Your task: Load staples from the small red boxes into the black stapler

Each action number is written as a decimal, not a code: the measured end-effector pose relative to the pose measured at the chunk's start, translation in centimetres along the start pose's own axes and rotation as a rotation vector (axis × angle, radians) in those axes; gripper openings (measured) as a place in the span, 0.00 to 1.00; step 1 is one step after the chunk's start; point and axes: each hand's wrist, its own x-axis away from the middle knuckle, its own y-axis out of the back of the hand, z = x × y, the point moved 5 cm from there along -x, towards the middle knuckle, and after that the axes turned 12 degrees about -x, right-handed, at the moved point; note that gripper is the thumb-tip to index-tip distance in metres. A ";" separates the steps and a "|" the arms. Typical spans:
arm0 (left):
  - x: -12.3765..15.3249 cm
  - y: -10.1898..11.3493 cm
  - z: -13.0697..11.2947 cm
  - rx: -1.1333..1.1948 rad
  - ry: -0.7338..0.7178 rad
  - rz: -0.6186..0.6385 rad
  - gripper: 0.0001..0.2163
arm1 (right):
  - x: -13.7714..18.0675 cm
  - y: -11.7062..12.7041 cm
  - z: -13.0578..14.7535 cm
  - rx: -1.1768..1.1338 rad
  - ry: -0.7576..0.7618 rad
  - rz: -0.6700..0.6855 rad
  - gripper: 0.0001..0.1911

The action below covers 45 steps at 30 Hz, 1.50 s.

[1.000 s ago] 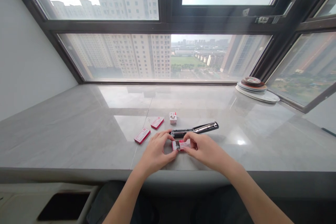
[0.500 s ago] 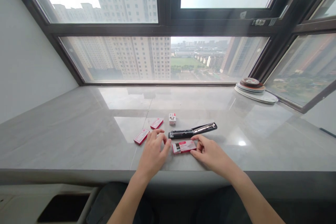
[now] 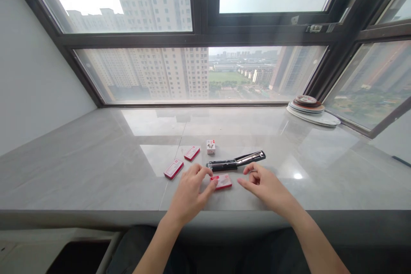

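A small red and white staple box (image 3: 222,181) lies flat on the grey marble sill (image 3: 96,167). My left hand (image 3: 189,192) rests beside it, fingers spread, thumb tip touching its left end. My right hand (image 3: 265,186) hovers just right of the box, fingers loosely apart, holding nothing. Just behind the box lies an opened black stapler (image 3: 236,161), its metal tray pointing right.
Two more red staple boxes (image 3: 174,168) (image 3: 192,153) lie to the left and a small white box (image 3: 211,146) stands behind the stapler. A stack of plates (image 3: 311,109) sits at the far right by the window frame. The sill's front edge runs below my wrists.
Both hands held the staple box together a second ago. It now lies on the sill, slid shut and shorter. My right hand has let go and drawn back; my left thumb still touches it.
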 end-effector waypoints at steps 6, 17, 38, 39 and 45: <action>0.4 -0.3 -0.5 -0.108 -0.017 0.012 0.23 | 0.3 9.0 -4.0 0.213 -0.123 -0.397 0.33; -0.3 -1.2 -0.1 -0.126 -0.030 0.052 0.28 | -4.5 5.9 -1.8 -0.374 -0.067 0.037 0.40; 0.0 -1.0 -1.1 -0.151 -0.172 0.033 0.20 | -9.4 -4.5 4.4 0.097 0.396 0.194 0.18; 0.2 -0.9 -1.2 -0.169 -0.193 0.021 0.17 | -9.3 -4.2 4.0 0.097 0.403 0.160 0.18; 1.3 1.7 2.8 -0.360 0.029 -0.194 0.06 | -8.0 -3.2 2.4 0.118 0.491 -0.099 0.17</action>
